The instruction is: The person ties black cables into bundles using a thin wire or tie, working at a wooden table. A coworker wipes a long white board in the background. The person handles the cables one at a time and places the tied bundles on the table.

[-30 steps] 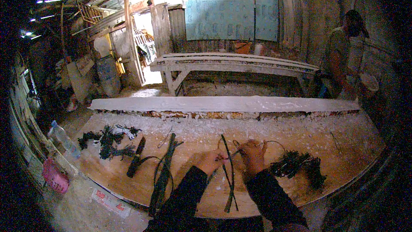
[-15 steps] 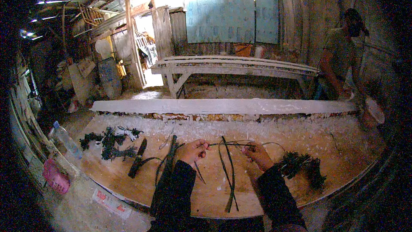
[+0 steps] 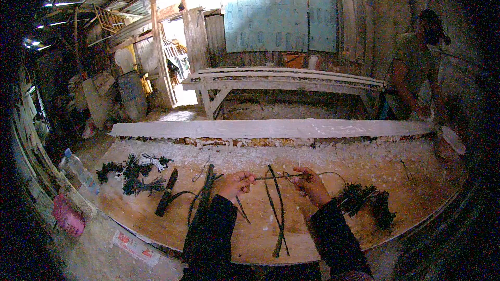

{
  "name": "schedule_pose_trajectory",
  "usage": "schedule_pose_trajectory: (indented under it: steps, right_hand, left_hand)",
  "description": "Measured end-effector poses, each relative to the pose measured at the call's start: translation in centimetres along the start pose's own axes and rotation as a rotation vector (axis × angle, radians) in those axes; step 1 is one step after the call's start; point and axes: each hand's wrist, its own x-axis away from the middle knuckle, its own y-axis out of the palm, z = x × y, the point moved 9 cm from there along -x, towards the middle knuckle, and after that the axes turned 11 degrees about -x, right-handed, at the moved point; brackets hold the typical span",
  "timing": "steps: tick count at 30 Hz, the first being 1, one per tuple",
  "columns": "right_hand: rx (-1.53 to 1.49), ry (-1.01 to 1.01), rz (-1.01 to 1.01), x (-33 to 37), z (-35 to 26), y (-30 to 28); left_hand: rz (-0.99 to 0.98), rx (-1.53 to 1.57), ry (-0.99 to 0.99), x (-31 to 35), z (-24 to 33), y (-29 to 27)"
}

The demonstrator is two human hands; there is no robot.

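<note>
My left hand and my right hand pinch a thin dark strip, stretched level between them above the wooden board. A thin wire-like loop curves out past my right hand. Between the hands, two dark strips lie crossed on the board. Beside my left forearm rests a bundle of long dark strips, and left of it a knife with a dark handle. Bunches of short dark strips lie at the far left and to the right of my right hand. The strip's exact material is unclear.
A long white-coated beam runs along the board's back edge, with white crumbs before it. A clear plastic bottle and a pink object stand at the left. Another person works at the far right, near a long bench.
The strip between my hands is now pulled straighter. My right hand's fingers have shifted slightly upward, while my left hand stays nearly in place.
</note>
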Motion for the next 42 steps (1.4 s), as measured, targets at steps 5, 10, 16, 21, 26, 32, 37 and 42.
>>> schedule_pose_trajectory:
  steps: [5, 10, 16, 21, 26, 32, 37, 42]
  right_hand:
    - [-0.062, -0.062, 0.017, -0.3, -0.4, -0.1]
    - [-0.2, -0.082, 0.082, -0.9, 0.6, -1.4]
    - [-0.257, -0.138, 0.123, -1.4, 0.8, -2.5]
    - [-0.257, -0.174, 0.154, -1.3, 0.6, -3.0]
    - [-0.291, -0.2, 0.175, -1.3, 0.3, -3.3]
    - [-0.321, -0.237, 0.171, -1.4, 0.2, -3.6]
    - [-0.38, -0.264, 0.209, -1.4, 0.3, -4.1]
    - [-0.41, -0.244, 0.234, -1.4, 0.7, -4.5]
  left_hand:
    - [-0.046, 0.007, -0.042, -0.1, -0.4, 0.3]
    - [-0.041, 0.054, -0.036, -0.3, -0.4, 0.3]
    - [-0.023, -0.003, -0.059, -0.1, -0.4, 0.0]
    - [-0.02, -0.054, -0.077, 0.0, -0.2, -0.1]
    - [-0.015, -0.069, -0.068, 0.6, 0.6, 0.1]
    - [-0.014, 0.019, -0.066, 0.5, 0.3, 0.3]
    - [-0.024, 0.043, -0.077, 0.2, -0.5, 0.1]
    - [-0.041, -0.011, -0.074, 0.3, -0.2, 0.1]
